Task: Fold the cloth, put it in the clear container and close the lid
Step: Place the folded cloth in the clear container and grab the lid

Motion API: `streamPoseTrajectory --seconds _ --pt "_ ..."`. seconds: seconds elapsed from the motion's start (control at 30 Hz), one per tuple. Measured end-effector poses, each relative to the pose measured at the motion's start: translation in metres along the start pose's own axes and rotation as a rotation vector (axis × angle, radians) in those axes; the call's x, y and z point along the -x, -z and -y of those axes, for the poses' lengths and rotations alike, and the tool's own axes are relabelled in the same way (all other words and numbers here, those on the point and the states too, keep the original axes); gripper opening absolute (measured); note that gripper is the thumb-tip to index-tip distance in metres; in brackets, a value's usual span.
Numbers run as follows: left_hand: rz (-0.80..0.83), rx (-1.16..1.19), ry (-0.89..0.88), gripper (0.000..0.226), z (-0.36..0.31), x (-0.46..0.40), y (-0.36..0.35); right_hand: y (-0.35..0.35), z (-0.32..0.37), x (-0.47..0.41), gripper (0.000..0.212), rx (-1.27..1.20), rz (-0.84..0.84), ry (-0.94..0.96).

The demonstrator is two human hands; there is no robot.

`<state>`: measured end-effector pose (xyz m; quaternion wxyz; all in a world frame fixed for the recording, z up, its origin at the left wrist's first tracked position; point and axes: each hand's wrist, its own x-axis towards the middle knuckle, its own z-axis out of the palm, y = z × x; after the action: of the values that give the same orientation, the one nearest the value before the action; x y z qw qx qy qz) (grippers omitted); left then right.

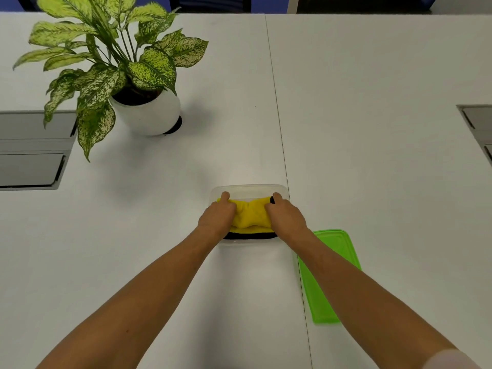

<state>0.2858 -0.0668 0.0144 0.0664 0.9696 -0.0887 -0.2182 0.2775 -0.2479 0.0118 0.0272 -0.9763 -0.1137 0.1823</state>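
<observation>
A folded yellow cloth (250, 214) with a black edge lies inside the clear container (250, 188) near the middle of the white table. My left hand (217, 217) grips the cloth's left end and my right hand (286, 217) grips its right end, both pressing down into the container. The cloth bunches up between the two hands. A green lid (338, 243) lies flat on the table to the right of the container, partly hidden under my right forearm.
A potted plant (149, 113) with speckled leaves in a white pot stands at the back left. Grey cable hatches (29, 150) are set into the table at the far left and another hatch (479, 129) at the far right. A seam (279, 123) runs down the table.
</observation>
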Motion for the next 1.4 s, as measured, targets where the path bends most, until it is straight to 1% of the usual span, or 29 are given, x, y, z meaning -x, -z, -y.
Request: streamPoseTrajectory --seconds 0.03,0.1,0.17,0.3,0.37,0.43,0.5,0.53,0.6,0.63,0.67,0.7,0.73,0.8,0.87,0.93,1.0,1.07,1.2,1.3,1.4 --pt "-0.003 -0.066 -0.031 0.026 0.001 -0.001 -0.001 -0.003 0.0 -0.002 0.033 0.01 0.007 -0.006" --pt "-0.001 -0.231 -0.092 0.03 0.002 -0.003 -0.003 -0.009 -0.001 -0.005 0.038 0.037 0.009 -0.015" --pt "-0.007 -0.339 -0.118 0.031 0.003 -0.005 -0.008 -0.015 -0.001 -0.006 0.045 0.035 0.031 -0.028" --pt "-0.11 -0.419 -0.163 0.024 0.008 -0.01 -0.015 -0.02 -0.003 -0.004 0.037 -0.002 0.007 -0.032" --pt "-0.168 -0.401 -0.198 0.022 0.012 -0.011 -0.017 -0.018 -0.003 -0.002 0.04 -0.072 -0.011 -0.015" --pt "-0.218 -0.274 -0.196 0.026 0.019 -0.009 -0.018 -0.013 -0.006 0.003 0.045 -0.261 -0.092 -0.059" --pt "-0.304 -0.002 -0.151 0.036 0.025 -0.003 -0.014 -0.003 -0.008 0.011 0.038 -0.392 -0.271 -0.063" --pt "-0.377 0.149 -0.115 0.04 0.027 0.003 -0.013 -0.002 -0.012 0.016 0.033 -0.446 -0.366 -0.068" --pt "-0.506 0.436 -0.027 0.043 0.028 0.015 -0.012 -0.001 -0.022 0.03 0.029 -0.583 -0.547 -0.17" --pt "-0.531 0.584 0.026 0.045 0.029 0.019 -0.013 -0.003 -0.029 0.039 0.03 -0.623 -0.616 -0.232" --pt "-0.517 0.726 0.094 0.047 0.028 0.024 -0.013 -0.007 -0.037 0.049 0.032 -0.637 -0.654 -0.306" --pt "-0.478 0.848 0.172 0.048 0.028 0.028 -0.013 -0.013 -0.046 0.058 0.035 -0.64 -0.656 -0.387" --pt "-0.431 0.939 0.241 0.049 0.028 0.033 -0.014 -0.021 -0.055 0.069 0.039 -0.648 -0.635 -0.465" --pt "-0.365 1.032 0.326 0.048 0.028 0.039 -0.015 -0.037 -0.073 0.09 0.053 -0.639 -0.534 -0.658" --pt "-0.342 1.067 0.364 0.044 0.027 0.045 -0.017 -0.052 -0.088 0.113 0.07 -0.594 -0.394 -0.845" --pt "-0.325 1.074 0.399 0.044 0.027 0.047 -0.018 -0.064 -0.097 0.133 0.088 -0.536 -0.226 -0.94" --pt "-0.311 1.084 0.425 0.044 0.026 0.049 -0.02 -0.074 -0.098 0.147 0.102 -0.503 -0.072 -0.953" --pt "-0.299 1.11 0.435 0.042 0.027 0.05 -0.019 -0.082 -0.097 0.153 0.107 -0.494 0.008 -0.936" --pt "-0.256 1.194 0.46 0.041 0.032 0.049 -0.018 -0.084 -0.096 0.153 0.111 -0.448 0.023 -0.906" --pt "-0.238 1.226 0.467 0.043 0.034 0.049 -0.018 -0.077 -0.099 0.15 0.113 -0.523 0.018 -0.895" --pt "-0.23 1.236 0.459 0.044 0.034 0.049 -0.019 -0.063 -0.101 0.143 0.105 -0.607 -0.035 -0.883"
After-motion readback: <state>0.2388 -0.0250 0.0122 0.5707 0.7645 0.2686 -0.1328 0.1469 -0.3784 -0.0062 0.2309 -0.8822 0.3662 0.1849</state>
